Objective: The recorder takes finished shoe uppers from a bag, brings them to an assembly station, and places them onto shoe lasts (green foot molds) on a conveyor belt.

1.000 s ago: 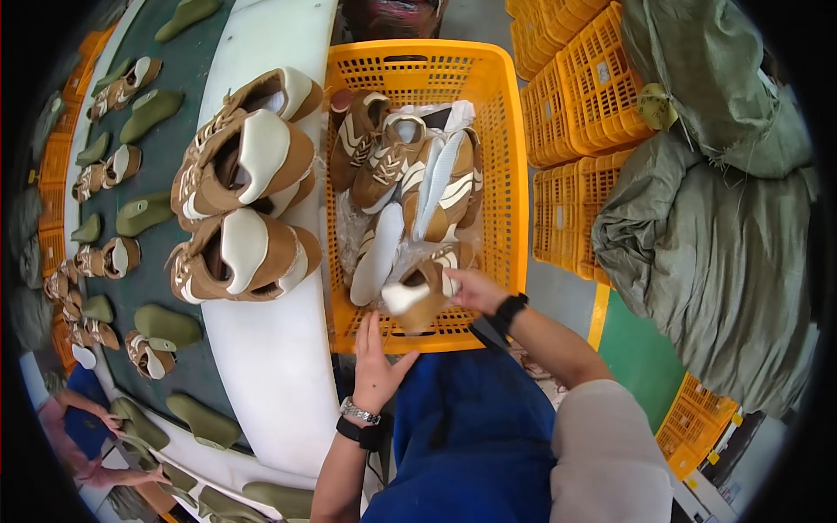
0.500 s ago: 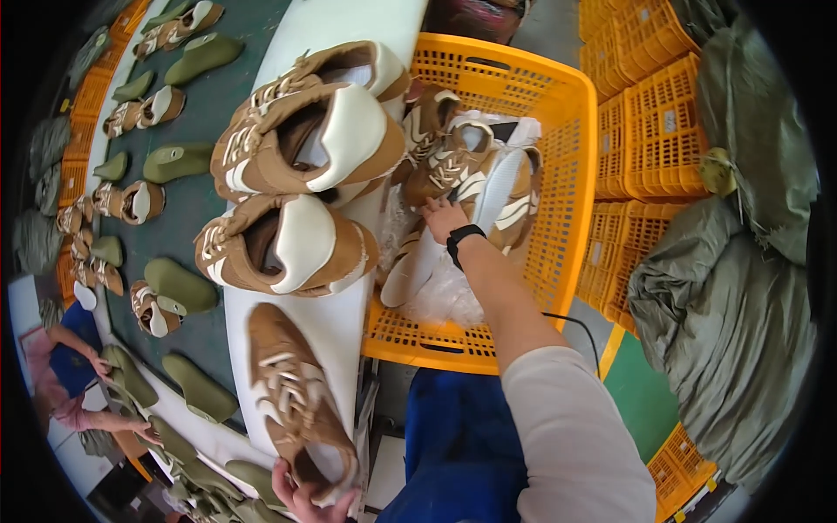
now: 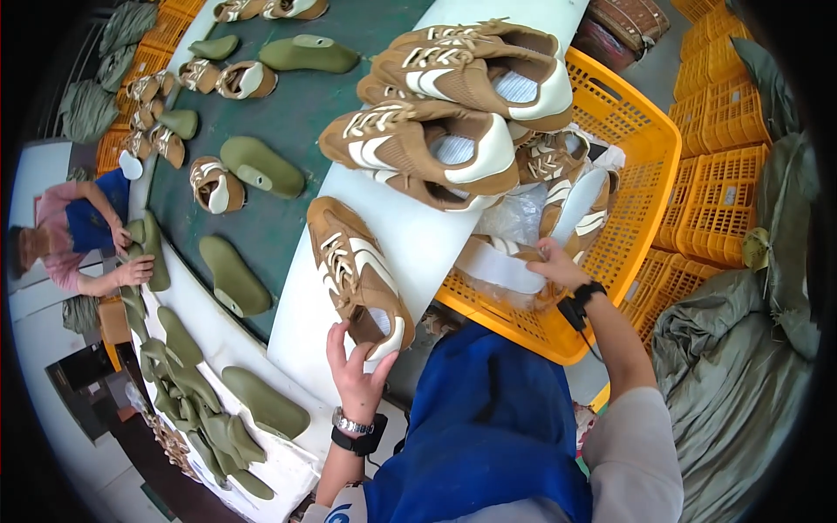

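Note:
A brown and white lace-up sneaker [image 3: 353, 261] lies on the white table edge, toe away from me. My left hand [image 3: 359, 370] grips its heel, with the thumb on one side and fingers on the other. Over the orange basket [image 3: 649, 131], my right hand [image 3: 560, 266] pinches the end of a flat white insole [image 3: 499, 267]. Beside that hand a second, pale insole [image 3: 582, 207] lies across more sneakers and clear plastic wrap in the basket. Several matching sneakers [image 3: 427, 148] are stacked on the table, partly overhanging the basket.
A dark green conveyor belt [image 3: 283, 113] carries green shoe lasts [image 3: 261, 167] and sneakers on the left. More lasts are heaped nearer me. Across the belt, another person [image 3: 78, 231] handles lasts. Orange crates [image 3: 719, 196] and grey-green sheeting [image 3: 724, 349] stand on the right.
My view has swung left, so the scene sits farther right. My right hand has drawn back toward me and now has the white insole in its fingers. My left hand remains at the sneaker's heel.

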The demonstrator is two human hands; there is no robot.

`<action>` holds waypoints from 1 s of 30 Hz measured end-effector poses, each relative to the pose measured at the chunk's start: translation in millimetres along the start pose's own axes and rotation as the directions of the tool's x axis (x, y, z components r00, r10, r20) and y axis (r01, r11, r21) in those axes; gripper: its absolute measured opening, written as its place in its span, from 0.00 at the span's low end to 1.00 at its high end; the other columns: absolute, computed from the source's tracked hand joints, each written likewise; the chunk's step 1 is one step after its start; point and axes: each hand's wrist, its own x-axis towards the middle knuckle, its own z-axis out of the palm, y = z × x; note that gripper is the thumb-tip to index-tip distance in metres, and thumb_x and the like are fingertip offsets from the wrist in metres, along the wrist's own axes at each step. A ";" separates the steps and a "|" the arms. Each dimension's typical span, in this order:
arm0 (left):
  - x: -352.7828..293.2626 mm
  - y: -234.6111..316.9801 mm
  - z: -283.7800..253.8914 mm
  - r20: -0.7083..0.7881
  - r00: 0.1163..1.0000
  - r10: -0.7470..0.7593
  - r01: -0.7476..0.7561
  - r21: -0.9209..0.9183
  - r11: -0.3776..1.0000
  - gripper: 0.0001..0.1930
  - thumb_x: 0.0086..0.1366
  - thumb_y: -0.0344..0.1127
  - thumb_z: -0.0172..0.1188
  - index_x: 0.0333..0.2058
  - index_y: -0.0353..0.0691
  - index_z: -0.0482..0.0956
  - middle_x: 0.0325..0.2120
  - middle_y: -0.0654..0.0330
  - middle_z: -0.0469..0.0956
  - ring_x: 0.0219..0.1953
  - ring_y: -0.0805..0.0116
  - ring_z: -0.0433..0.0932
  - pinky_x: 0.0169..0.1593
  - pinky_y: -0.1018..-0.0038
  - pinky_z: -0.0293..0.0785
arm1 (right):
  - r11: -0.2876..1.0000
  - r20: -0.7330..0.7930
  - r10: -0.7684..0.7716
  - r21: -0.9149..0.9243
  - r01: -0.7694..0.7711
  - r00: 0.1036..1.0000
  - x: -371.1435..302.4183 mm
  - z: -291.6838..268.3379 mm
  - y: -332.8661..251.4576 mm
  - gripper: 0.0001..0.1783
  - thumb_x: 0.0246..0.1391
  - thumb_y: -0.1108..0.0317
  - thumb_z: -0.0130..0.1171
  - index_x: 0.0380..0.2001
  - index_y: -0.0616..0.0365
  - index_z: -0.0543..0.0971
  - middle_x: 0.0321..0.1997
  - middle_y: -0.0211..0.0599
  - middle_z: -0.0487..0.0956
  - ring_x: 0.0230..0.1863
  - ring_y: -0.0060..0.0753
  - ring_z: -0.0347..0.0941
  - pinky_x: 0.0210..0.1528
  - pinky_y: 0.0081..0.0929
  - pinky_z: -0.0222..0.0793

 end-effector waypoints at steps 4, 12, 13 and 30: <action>-5.9 -14.4 -0.6 -0.054 0.999 -0.007 0.002 -0.090 0.996 0.18 0.40 0.37 0.73 0.27 0.35 0.75 0.50 0.46 0.65 0.53 0.45 0.64 0.54 0.59 0.64 | 0.954 -0.194 -0.107 0.257 0.156 0.975 -115.9 -27.2 -60.6 0.27 0.46 0.64 0.63 0.48 0.60 0.67 0.44 0.36 0.72 0.45 0.25 0.68 0.50 0.23 0.63; -20.9 -34.3 0.8 -0.110 0.992 -0.064 0.041 -0.205 0.978 0.18 0.42 0.36 0.72 0.29 0.33 0.75 0.50 0.45 0.65 0.51 0.48 0.67 0.51 0.63 0.67 | 0.739 -0.173 -0.642 0.120 0.663 0.747 -246.9 -31.0 -202.7 0.18 0.38 0.65 0.67 0.35 0.61 0.79 0.32 0.35 0.79 0.32 0.30 0.75 0.38 0.22 0.69; -22.1 -35.8 -0.2 -0.113 0.992 -0.064 0.039 -0.209 0.977 0.18 0.42 0.36 0.72 0.29 0.33 0.75 0.50 0.45 0.65 0.51 0.48 0.67 0.51 0.63 0.67 | 0.581 -0.123 -0.813 -0.103 0.807 0.569 -227.6 -11.4 -225.9 0.18 0.38 0.64 0.68 0.35 0.57 0.80 0.23 0.33 0.76 0.24 0.35 0.72 0.31 0.26 0.68; -4.7 30.0 0.2 -0.066 0.981 0.185 -0.193 -0.168 0.967 0.21 0.50 0.25 0.57 0.46 0.34 0.67 0.53 0.43 0.62 0.57 0.43 0.59 0.59 0.54 0.53 | 0.997 -0.894 0.071 0.072 -0.014 0.442 23.5 -23.7 14.6 0.24 0.42 0.60 0.63 0.38 0.69 0.73 0.40 0.50 0.76 0.42 0.50 0.73 0.46 0.33 0.68</action>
